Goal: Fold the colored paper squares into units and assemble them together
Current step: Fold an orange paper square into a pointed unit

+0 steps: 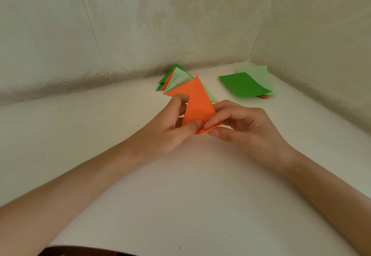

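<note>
Folding is in hand: both hands pinch the orange paper point(197, 103), lifted above the surface point(180, 195), left hand point(170, 123) and right hand point(239, 123) fingers pressed together on its lower corner. Next, I judge, a sharp crease there.

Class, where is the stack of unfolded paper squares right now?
In the head view, the stack of unfolded paper squares lies on the white table at the far right, in the wall corner, beyond the right hand.
</note>
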A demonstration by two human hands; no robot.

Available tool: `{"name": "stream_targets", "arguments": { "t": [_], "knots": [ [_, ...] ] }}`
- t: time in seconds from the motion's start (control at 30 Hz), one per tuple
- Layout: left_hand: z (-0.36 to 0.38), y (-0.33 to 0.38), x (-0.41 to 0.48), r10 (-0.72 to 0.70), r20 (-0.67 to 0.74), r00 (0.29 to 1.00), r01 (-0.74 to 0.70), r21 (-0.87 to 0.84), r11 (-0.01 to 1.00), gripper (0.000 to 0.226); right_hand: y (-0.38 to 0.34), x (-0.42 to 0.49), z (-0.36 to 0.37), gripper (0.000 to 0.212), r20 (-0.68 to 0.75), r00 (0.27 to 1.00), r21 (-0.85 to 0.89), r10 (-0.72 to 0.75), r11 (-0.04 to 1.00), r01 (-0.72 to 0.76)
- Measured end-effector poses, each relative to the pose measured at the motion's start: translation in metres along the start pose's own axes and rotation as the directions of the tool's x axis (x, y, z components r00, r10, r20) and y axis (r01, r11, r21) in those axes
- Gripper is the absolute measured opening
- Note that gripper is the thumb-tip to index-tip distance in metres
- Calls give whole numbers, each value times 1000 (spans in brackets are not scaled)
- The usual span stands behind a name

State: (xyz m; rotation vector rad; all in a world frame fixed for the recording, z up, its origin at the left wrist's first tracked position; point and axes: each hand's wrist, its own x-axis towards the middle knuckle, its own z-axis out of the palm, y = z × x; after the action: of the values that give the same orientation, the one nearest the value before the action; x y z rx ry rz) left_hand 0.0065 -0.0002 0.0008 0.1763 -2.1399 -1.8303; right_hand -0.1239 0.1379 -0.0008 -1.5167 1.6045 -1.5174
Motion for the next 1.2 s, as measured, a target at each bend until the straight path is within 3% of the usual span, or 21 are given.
{"name": "stream_targets", "arguments": {
  "t": [0.13,0.17,0.23,0.3,0.43,0.6,0.7,0.83,0.97,1.07,1.2],
  "knots": [
    [-2,-3,2,4,-28,1000,-3,44,999,10,-1,0,-1,21,20,1000,10,5,1000,-5],
    [-2,-3,3,8,-42,999,-5,63,998,13,-2,0,-1,16,28,1000,19,1,1000,-1],
    [-3,-2,4,34,-55,998,-29,89,996,39,-2,0,-1,11,35,999,30,-16,999,15],
    [-5,-2,4,49,-65,997,-43,92,995,43,-2,0,0,10,40,999,61,-22,998,20],
    [-6,-1,4,41,-89,995,-39,21,999,17,-2,-1,-2,22,37,998,94,55,994,-58],
    [-4,2,3,22,-78,997,-29,-84,996,17,-6,-4,0,27,31,994,174,105,979,-109],
    [-4,6,3,16,-85,996,-26,-123,992,20,-6,-3,2,33,0,997,184,83,980,-81],
    [-3,7,3,-20,-93,995,11,-102,995,26,-7,1,-3,16,-120,992,184,25,983,-2],
    [-4,6,3,-84,-19,996,83,-72,994,40,-10,1,-5,35,-24,999,154,42,987,-38],
    [-5,4,1,-80,3,997,80,-77,994,45,-8,2,3,36,-4,995,114,98,989,-97],
    [-5,3,2,-30,-26,999,28,-92,995,52,-7,3,4,31,-149,981,153,126,983,-103]
  ]
}}
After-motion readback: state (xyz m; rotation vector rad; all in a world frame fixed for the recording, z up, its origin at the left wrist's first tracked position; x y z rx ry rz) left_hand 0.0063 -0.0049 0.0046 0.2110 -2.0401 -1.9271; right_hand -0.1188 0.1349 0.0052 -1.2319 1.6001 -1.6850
